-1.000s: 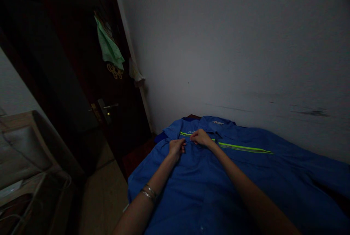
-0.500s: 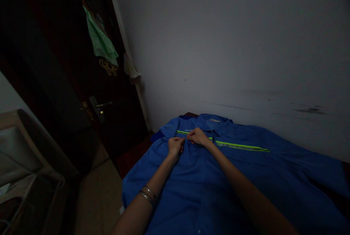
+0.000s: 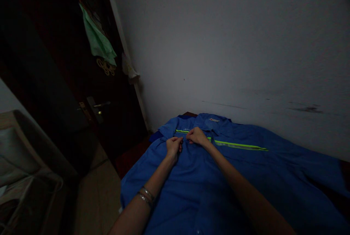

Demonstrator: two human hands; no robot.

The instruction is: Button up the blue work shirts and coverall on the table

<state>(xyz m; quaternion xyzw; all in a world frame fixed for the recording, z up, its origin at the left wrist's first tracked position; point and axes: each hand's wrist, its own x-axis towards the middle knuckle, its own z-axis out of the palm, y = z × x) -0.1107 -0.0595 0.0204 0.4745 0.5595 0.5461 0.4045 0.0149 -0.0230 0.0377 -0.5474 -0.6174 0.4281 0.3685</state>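
A blue work shirt with a yellow-green reflective stripe lies spread flat on a bed, collar towards the wall. My left hand, with bracelets on its wrist, is closed in a pinch on the shirt's front just below the collar. My right hand is closed on the fabric right beside it, fingertips almost meeting the left ones. What the fingertips hold besides cloth is too dark to make out.
A dark wooden door with a metal handle stands at the left, a green cloth hanging on it. The grey wall runs behind the bed. Tiled floor and pale furniture are at lower left.
Both hands stay pinched together on the shirt front near the collar. The view has drifted slightly right, so the door shifted left.
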